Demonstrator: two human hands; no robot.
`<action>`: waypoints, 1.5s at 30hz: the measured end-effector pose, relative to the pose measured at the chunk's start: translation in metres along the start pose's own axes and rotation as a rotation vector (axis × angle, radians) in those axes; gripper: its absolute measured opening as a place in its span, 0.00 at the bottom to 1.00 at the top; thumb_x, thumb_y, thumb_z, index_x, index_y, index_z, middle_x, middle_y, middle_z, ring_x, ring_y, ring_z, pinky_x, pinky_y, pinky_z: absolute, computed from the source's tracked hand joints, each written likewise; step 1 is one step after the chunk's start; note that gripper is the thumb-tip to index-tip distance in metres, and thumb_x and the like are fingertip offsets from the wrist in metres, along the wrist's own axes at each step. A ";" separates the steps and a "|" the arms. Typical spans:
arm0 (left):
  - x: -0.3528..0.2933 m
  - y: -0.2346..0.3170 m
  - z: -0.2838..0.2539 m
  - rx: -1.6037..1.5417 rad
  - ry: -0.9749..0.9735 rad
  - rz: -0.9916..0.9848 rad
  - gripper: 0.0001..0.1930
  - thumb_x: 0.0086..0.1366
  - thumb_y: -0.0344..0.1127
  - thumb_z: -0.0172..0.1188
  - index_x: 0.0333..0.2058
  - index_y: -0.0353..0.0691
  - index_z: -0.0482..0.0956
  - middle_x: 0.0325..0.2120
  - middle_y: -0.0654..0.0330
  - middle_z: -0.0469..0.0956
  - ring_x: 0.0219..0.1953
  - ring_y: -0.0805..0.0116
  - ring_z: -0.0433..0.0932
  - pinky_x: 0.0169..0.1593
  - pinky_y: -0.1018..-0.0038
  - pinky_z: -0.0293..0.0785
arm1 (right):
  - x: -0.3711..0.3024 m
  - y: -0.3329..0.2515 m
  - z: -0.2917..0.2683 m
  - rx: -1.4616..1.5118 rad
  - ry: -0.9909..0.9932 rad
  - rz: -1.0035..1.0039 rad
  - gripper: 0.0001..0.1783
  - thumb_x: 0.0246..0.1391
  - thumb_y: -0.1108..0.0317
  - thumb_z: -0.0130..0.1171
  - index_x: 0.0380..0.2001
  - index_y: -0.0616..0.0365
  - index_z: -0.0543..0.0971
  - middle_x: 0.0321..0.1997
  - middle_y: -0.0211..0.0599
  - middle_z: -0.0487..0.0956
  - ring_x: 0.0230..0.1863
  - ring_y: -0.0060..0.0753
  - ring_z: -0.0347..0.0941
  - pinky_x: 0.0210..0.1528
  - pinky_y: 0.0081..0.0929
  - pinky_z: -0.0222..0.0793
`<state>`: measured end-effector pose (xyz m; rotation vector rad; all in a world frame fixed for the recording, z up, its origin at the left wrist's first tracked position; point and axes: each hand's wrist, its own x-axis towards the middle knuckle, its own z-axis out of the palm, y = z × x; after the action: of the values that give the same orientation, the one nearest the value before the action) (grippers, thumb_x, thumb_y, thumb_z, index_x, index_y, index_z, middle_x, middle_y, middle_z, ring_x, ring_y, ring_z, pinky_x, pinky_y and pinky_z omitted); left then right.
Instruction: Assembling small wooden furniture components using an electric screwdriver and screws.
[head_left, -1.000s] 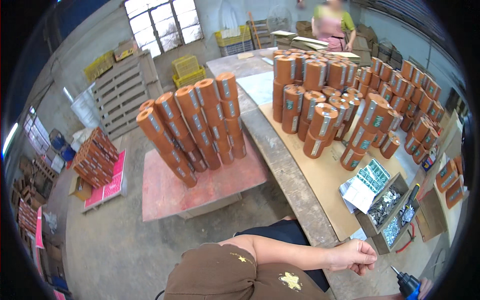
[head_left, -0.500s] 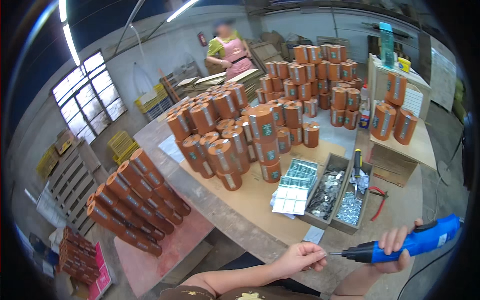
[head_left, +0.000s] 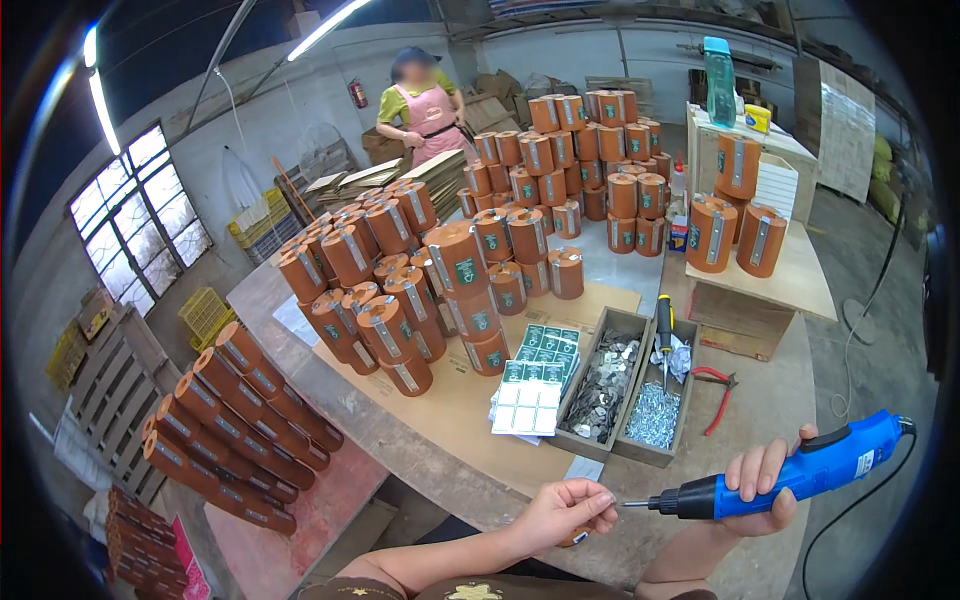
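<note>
My right hand (head_left: 762,490) is wrapped round a blue electric screwdriver (head_left: 846,456) with a black nose, held nearly level and pointing left. Its thin metal bit reaches the fingertips of my left hand (head_left: 566,518). Those fingers are pinched together at the bit's end; whatever small thing they hold is too small to make out. A bit of an orange-brown object (head_left: 574,539) shows just under my left hand, mostly hidden by it. Beyond the hands, a wooden box (head_left: 660,458) holds small shiny screws (head_left: 652,418), with a yellow-and-black screwdriver (head_left: 664,325) lying across its far part.
Flat metal pieces (head_left: 605,385) fill the neighbouring compartment, beside label sheets (head_left: 528,405). Red-handled pliers (head_left: 720,405) lie to the right. Stacked orange-brown cylinders (head_left: 385,330) crowd the table; more cylinders (head_left: 235,425) stand at lower left. A person in a pink apron (head_left: 430,115) stands behind.
The view has swung slightly right, so the scene sits further left. Both hands keep their hold, the bit still at my left fingertips. An orange-brown edge now shows below my left hand.
</note>
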<state>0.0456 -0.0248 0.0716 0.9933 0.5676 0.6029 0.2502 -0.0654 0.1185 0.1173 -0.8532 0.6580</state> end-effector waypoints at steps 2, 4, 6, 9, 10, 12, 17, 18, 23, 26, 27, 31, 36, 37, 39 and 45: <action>0.001 0.000 0.003 0.020 -0.017 -0.001 0.09 0.61 0.34 0.48 0.32 0.34 0.72 0.25 0.61 0.75 0.27 0.77 0.73 0.33 0.82 0.70 | -0.001 0.000 0.001 -0.014 -0.004 0.014 0.35 0.43 0.70 0.52 0.53 0.60 0.49 0.21 0.35 0.66 0.19 0.28 0.65 0.24 0.28 0.65; -0.001 0.002 0.003 0.035 -0.045 0.000 0.09 0.61 0.34 0.48 0.31 0.34 0.72 0.25 0.61 0.75 0.27 0.77 0.74 0.33 0.82 0.70 | -0.003 0.004 0.005 -0.007 0.006 0.033 0.35 0.43 0.70 0.52 0.53 0.59 0.49 0.21 0.35 0.66 0.20 0.28 0.65 0.24 0.28 0.64; -0.008 0.001 0.004 -0.023 0.068 -0.023 0.09 0.61 0.34 0.49 0.31 0.34 0.72 0.25 0.61 0.75 0.27 0.76 0.74 0.32 0.82 0.70 | -0.003 0.007 0.007 -0.016 0.007 0.058 0.34 0.43 0.70 0.52 0.53 0.59 0.49 0.22 0.36 0.66 0.20 0.28 0.65 0.25 0.28 0.64; -0.014 -0.002 -0.007 -0.085 0.062 0.038 0.09 0.60 0.35 0.49 0.31 0.35 0.72 0.24 0.62 0.75 0.26 0.76 0.74 0.32 0.82 0.70 | -0.003 0.024 0.003 0.071 0.003 0.111 0.34 0.43 0.70 0.51 0.54 0.58 0.50 0.22 0.35 0.66 0.20 0.28 0.64 0.25 0.29 0.64; -0.013 -0.003 -0.007 -0.099 0.065 0.060 0.09 0.60 0.35 0.49 0.31 0.35 0.72 0.24 0.62 0.75 0.26 0.76 0.74 0.32 0.82 0.70 | -0.003 0.023 0.002 0.073 -0.020 0.126 0.34 0.43 0.70 0.51 0.54 0.58 0.50 0.22 0.35 0.66 0.20 0.28 0.64 0.25 0.29 0.64; -0.019 -0.001 -0.009 -0.011 0.021 0.011 0.09 0.60 0.37 0.49 0.30 0.36 0.72 0.24 0.62 0.74 0.26 0.76 0.74 0.31 0.81 0.71 | -0.006 0.022 0.003 0.089 0.014 0.138 0.34 0.44 0.69 0.50 0.54 0.58 0.49 0.22 0.35 0.65 0.20 0.27 0.64 0.26 0.29 0.65; -0.025 -0.005 -0.012 -0.156 -0.005 -0.118 0.10 0.60 0.39 0.50 0.29 0.38 0.72 0.22 0.63 0.74 0.23 0.77 0.73 0.27 0.82 0.70 | -0.008 0.028 0.005 0.151 -0.108 0.151 0.34 0.43 0.70 0.52 0.54 0.59 0.51 0.21 0.34 0.66 0.19 0.26 0.64 0.24 0.26 0.65; -0.025 -0.007 -0.011 -0.196 -0.026 -0.120 0.10 0.59 0.40 0.52 0.28 0.38 0.72 0.21 0.64 0.74 0.20 0.78 0.73 0.23 0.85 0.69 | -0.009 0.028 0.005 0.154 -0.107 0.169 0.34 0.43 0.70 0.52 0.54 0.59 0.51 0.21 0.34 0.66 0.19 0.26 0.64 0.24 0.26 0.65; -0.029 -0.003 -0.011 -0.145 -0.106 -0.174 0.11 0.60 0.39 0.50 0.28 0.38 0.72 0.21 0.64 0.73 0.24 0.77 0.73 0.30 0.81 0.71 | -0.008 0.022 0.004 0.218 -0.260 0.140 0.35 0.41 0.73 0.53 0.54 0.59 0.52 0.19 0.33 0.67 0.17 0.26 0.65 0.20 0.25 0.66; -0.032 0.001 -0.006 -0.077 -0.120 -0.201 0.10 0.60 0.39 0.49 0.28 0.38 0.72 0.21 0.64 0.73 0.23 0.78 0.73 0.30 0.82 0.71 | -0.007 0.016 0.001 0.230 -0.300 0.185 0.35 0.41 0.73 0.53 0.54 0.59 0.52 0.18 0.32 0.67 0.16 0.25 0.65 0.19 0.24 0.66; -0.031 0.002 -0.004 -0.041 -0.125 -0.192 0.10 0.60 0.39 0.49 0.27 0.38 0.72 0.21 0.64 0.73 0.23 0.78 0.73 0.30 0.82 0.70 | -0.008 0.014 0.001 0.219 -0.279 0.179 0.35 0.41 0.73 0.53 0.54 0.59 0.52 0.18 0.32 0.67 0.16 0.25 0.65 0.19 0.24 0.66; -0.019 0.004 0.003 0.019 -0.108 -0.140 0.09 0.61 0.37 0.48 0.27 0.38 0.70 0.20 0.64 0.73 0.22 0.79 0.72 0.28 0.83 0.69 | -0.005 0.015 0.003 0.157 -0.205 0.121 0.36 0.41 0.72 0.53 0.55 0.60 0.52 0.19 0.31 0.67 0.16 0.22 0.65 0.21 0.23 0.66; -0.007 0.018 0.014 0.009 -0.096 -0.134 0.08 0.62 0.35 0.47 0.27 0.38 0.68 0.19 0.66 0.71 0.22 0.81 0.69 0.28 0.83 0.68 | 0.002 0.012 -0.001 0.081 -0.118 0.085 0.35 0.41 0.72 0.53 0.54 0.62 0.52 0.20 0.30 0.68 0.17 0.21 0.65 0.23 0.22 0.65; -0.004 0.020 0.016 0.039 -0.109 -0.098 0.08 0.62 0.35 0.46 0.26 0.38 0.67 0.19 0.66 0.70 0.22 0.82 0.68 0.27 0.83 0.68 | 0.002 0.009 -0.004 0.081 -0.121 0.073 0.35 0.41 0.72 0.53 0.54 0.63 0.53 0.20 0.30 0.68 0.18 0.21 0.66 0.24 0.21 0.65; 0.001 0.022 0.020 0.073 -0.132 -0.098 0.09 0.62 0.35 0.45 0.25 0.38 0.66 0.19 0.66 0.69 0.21 0.82 0.68 0.28 0.84 0.68 | 0.005 0.005 -0.008 0.078 -0.131 0.045 0.34 0.40 0.73 0.53 0.52 0.65 0.54 0.21 0.30 0.67 0.18 0.22 0.66 0.25 0.21 0.65; 0.011 0.037 0.018 0.481 -0.249 -0.015 0.08 0.62 0.35 0.44 0.29 0.37 0.66 0.20 0.67 0.68 0.24 0.81 0.67 0.30 0.83 0.65 | 0.008 -0.003 -0.011 0.090 -0.100 0.042 0.33 0.38 0.75 0.53 0.51 0.66 0.55 0.20 0.30 0.67 0.18 0.20 0.66 0.24 0.20 0.63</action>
<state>0.0579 -0.0122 0.1104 1.4919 0.5063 0.3240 0.2635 -0.0600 0.1173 0.2157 -0.9244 0.7346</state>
